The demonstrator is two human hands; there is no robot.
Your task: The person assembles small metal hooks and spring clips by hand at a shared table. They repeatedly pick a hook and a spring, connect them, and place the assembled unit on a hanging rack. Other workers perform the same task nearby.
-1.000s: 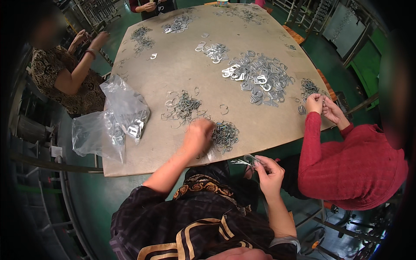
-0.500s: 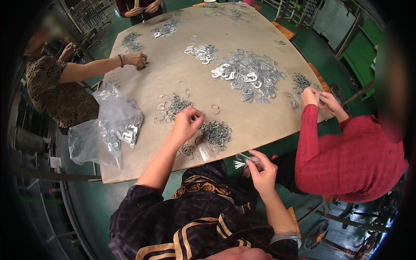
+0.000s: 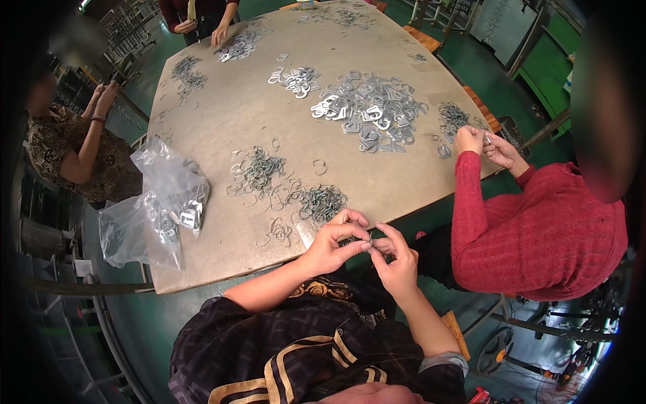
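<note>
Just past the table's near edge, my hands meet fingertip to fingertip. My left hand [image 3: 336,244] is closed in a pinch on something too small and covered to name. Facing it, my right hand [image 3: 398,261] pinches a silver metal ring, now mostly hidden by fingers. Beyond my left hand lies a dense pile of small bent wire clips [image 3: 321,203]. A looser pile of wire clips [image 3: 261,168] spreads to its upper left, and a few thin clips [image 3: 279,233] lie nearer the edge.
Flat silver metal buckles [image 3: 370,111] are heaped on the table [image 3: 229,131], beside a smaller buckle group [image 3: 296,82]. A clear plastic bag [image 3: 168,182] with metal pieces rests at left. A red-sleeved co-worker [image 3: 531,229] sits close on my right; others stand at the far left and far edge.
My left hand has drawn back from the wire clips to meet my right hand, which has shifted slightly left. The left co-worker's hand has left the table; the far person's hand now reaches a pile.
</note>
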